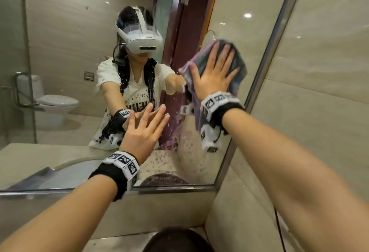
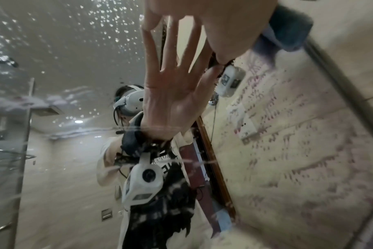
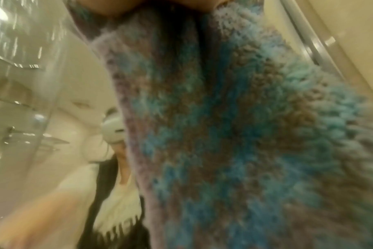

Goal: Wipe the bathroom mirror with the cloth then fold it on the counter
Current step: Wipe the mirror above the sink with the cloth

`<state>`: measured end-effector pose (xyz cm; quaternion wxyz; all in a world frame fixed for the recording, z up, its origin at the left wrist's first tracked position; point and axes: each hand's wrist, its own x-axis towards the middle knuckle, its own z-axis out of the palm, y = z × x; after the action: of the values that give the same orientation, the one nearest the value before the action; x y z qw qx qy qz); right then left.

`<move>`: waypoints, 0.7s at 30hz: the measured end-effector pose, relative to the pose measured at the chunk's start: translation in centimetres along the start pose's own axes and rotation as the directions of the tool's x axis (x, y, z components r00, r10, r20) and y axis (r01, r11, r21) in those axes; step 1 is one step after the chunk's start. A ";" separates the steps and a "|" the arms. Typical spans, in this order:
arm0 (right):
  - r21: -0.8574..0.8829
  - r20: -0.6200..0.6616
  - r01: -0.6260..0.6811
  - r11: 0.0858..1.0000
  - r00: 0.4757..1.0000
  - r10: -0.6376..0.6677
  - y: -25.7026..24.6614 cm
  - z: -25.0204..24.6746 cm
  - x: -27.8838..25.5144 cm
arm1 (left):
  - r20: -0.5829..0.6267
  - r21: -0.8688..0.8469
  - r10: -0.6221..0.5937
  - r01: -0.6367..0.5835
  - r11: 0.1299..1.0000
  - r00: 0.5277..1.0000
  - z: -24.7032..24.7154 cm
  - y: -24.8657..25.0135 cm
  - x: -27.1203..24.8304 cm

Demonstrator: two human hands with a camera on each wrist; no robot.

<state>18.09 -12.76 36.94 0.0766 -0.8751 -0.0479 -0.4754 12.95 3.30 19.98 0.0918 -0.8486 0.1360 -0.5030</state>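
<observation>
The big wall mirror (image 1: pixel 69 42) is wet, with droplets and smeared streaks (image 1: pixel 189 148) low on its right side. My right hand (image 1: pixel 215 72) lies flat, fingers spread, and presses a fluffy purple and teal cloth (image 1: pixel 238 66) against the glass near the mirror's right edge. The cloth (image 3: pixel 234 134) fills the blurred right wrist view and hangs below the palm. Lower and to the left, my left hand (image 1: pixel 145 128) is flat on the bare glass with straight fingers and holds nothing. In the left wrist view the left hand (image 2: pixel 219 21) meets its own reflection, with the cloth (image 2: pixel 287 33) at upper right.
A metal frame (image 1: pixel 265 68) borders the mirror on the right and along the bottom. A beige tiled wall (image 1: pixel 319 72) stands just right of it. The beige counter (image 1: pixel 123 239) lies below the mirror. The glass reflects a person in a headset, a toilet and a door.
</observation>
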 end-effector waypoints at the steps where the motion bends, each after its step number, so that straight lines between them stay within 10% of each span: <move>1: -0.006 -0.009 0.014 1.000 1.000 -0.014 -0.6 -1.0 1.3 | 0.022 -0.024 -0.004 0.004 1.000 1.000 -0.3 -0.1 0.1; 6: -0.101 0.101 0.294 0.951 0.954 -0.284 -3.1 -1.0 -0.2 | 0.011 -0.059 -0.055 0.055 0.997 0.998 -2.0 -2.2 -1.2; 11: -0.137 0.327 0.644 0.752 0.746 -0.579 -2.1 3.5 -8.3 | 0.000 -0.014 -0.136 0.136 0.991 0.991 -3.3 -3.9 -1.0; 16: -0.208 0.334 0.831 0.516 0.556 -0.761 -0.4 1.1 -4.1 | -0.020 0.015 -0.283 0.283 0.959 0.959 -4.0 -4.9 0.6; 21: -0.118 0.070 0.375 0.919 0.927 -0.369 -3.2 -2.0 1.5 | 0.022 -0.007 -0.442 0.442 0.897 0.897 -4.1 -5.5 1.9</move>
<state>16.77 -10.00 39.58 -0.0731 -0.8639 -0.1842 -0.4631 10.99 7.84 25.09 -0.0282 -0.8629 -0.0581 -0.5012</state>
